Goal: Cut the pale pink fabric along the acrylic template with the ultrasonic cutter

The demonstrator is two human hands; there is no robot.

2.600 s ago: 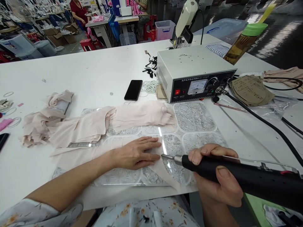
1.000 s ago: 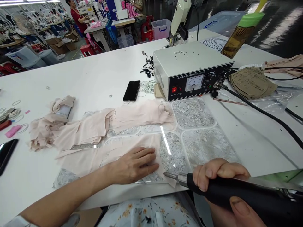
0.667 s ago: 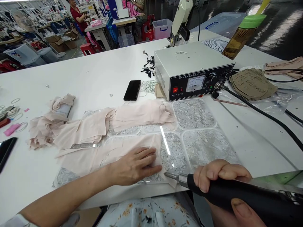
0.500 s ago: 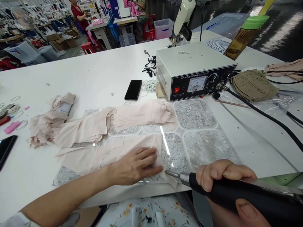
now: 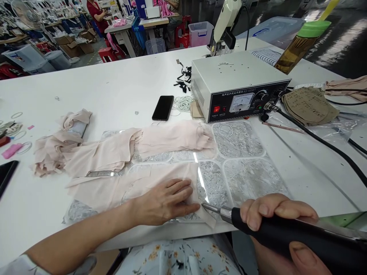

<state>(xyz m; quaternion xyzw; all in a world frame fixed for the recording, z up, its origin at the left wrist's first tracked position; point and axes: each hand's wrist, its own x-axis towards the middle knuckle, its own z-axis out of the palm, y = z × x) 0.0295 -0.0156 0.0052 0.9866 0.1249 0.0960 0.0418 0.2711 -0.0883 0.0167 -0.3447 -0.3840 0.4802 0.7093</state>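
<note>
My left hand (image 5: 164, 200) lies flat, fingers stretched out, pressing a pale pink fabric piece (image 5: 134, 183) onto a scratched glass cutting plate (image 5: 249, 172) near the table's front edge. My right hand (image 5: 275, 229) is wrapped round the black handle of an ultrasonic cutter (image 5: 286, 235). Its metal tip (image 5: 208, 207) touches the fabric's lower right corner, just right of my left fingertips. A black cable (image 5: 315, 139) runs from the tool's side to the white control box (image 5: 237, 86) behind.
More pink fabric pieces (image 5: 86, 151) are piled left and behind. A black phone (image 5: 163, 107), white elastic loops (image 5: 182, 103), a brown paper stack (image 5: 309, 105) and a green-capped bottle (image 5: 301, 47) lie around the box. Other people work at far tables.
The cutter tip has travelled from the fabric's right edge down toward the front corner, then crept slightly closer to my left fingertips. My left hand stays flat on the fabric.
</note>
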